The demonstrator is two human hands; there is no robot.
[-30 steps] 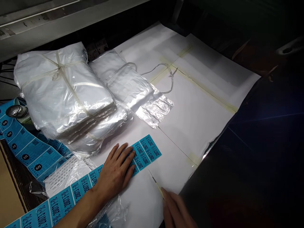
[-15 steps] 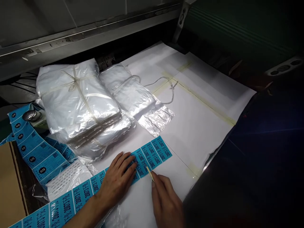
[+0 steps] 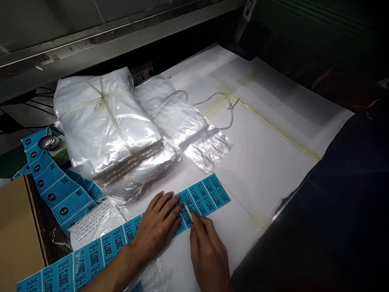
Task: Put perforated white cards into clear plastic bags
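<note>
A long strip of blue labels point(image 3: 212, 192) printed with black characters and numbers lies across the white sheet. My left hand point(image 3: 159, 223) rests flat on the strip, fingers stretched out and pressing it down. Just right of those fingertips, my right hand point(image 3: 209, 251) is closed around a slim pale-yellow pen-like stick point(image 3: 189, 211). The stick's thin tip points down at a label near the left fingertips; whether it touches the surface I cannot tell.
A tied stack of clear plastic bags point(image 3: 106, 121) stands behind the hands, with loose flat bags point(image 3: 179, 117) beside it. At left are a folded blue label strip point(image 3: 60, 198), a metal-capped bottle point(image 3: 51, 144) and a cardboard box point(image 3: 21, 231). Taped white paper point(image 3: 267, 162) covers the surface.
The view has shifted, so the things on the table appear farther right. My right hand has moved the stick's tip leftward along the labels, nearer to my left fingers, which stay on the strip.
</note>
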